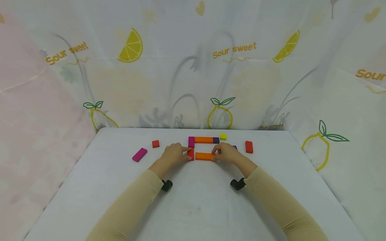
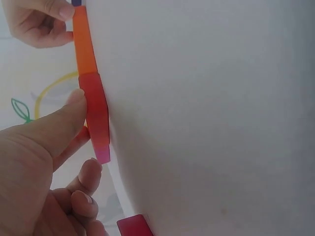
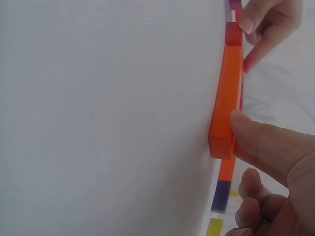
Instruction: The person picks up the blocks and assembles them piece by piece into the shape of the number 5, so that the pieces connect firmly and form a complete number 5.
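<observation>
My left hand pinches a red block between thumb and index finger; in the left wrist view its other fingers are bent beside the red block. Just to its right lies a long orange block. My right hand pinches the right end of this block, with the thumb on the near side of the orange block in the right wrist view. Behind the red block stands a magenta block. A second orange block runs right from it to a purple cube.
A yellow cube sits beside the purple one. Right of my right hand is a red block; the hand mostly hides another purple piece. At left lie a red cube and a magenta block. A printed curtain hangs behind the white table.
</observation>
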Demonstrator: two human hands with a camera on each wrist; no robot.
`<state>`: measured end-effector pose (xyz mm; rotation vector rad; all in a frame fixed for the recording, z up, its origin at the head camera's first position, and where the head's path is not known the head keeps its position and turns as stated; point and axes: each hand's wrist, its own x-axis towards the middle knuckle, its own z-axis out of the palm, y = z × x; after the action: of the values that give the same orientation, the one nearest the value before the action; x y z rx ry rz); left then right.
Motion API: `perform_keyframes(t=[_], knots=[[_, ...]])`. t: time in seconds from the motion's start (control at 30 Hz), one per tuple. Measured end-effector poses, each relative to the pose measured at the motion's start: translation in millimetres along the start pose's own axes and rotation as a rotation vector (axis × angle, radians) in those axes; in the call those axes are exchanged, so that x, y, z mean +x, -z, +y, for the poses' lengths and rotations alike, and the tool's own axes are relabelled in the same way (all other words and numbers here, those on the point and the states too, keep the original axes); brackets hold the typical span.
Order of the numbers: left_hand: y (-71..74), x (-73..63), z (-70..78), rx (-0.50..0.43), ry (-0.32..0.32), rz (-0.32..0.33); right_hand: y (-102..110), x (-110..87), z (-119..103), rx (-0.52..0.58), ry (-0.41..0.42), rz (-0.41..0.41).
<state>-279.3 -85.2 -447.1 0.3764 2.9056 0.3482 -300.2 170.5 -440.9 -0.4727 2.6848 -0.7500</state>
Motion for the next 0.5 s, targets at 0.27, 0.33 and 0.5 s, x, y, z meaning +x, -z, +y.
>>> perform_keyframes(t=[0.27, 0.33, 0.5], knots=[[-0.3, 1.9, 0.0, -0.025, -0.002, -0.011, 0.5, -2.1, -2.6, 0.005, -0.001, -0.008], [-1.4, 3.3, -0.3, -0.029, -0.002, -0.013, 0.5, -2.4, -2.6, 0.008, -0.002, -0.01], [-3.5, 5.4, -0.6, -0.028, -0.006, -0.007, 0.8, -2.8, -2.1, 0.013, 0.0, -0.021]])
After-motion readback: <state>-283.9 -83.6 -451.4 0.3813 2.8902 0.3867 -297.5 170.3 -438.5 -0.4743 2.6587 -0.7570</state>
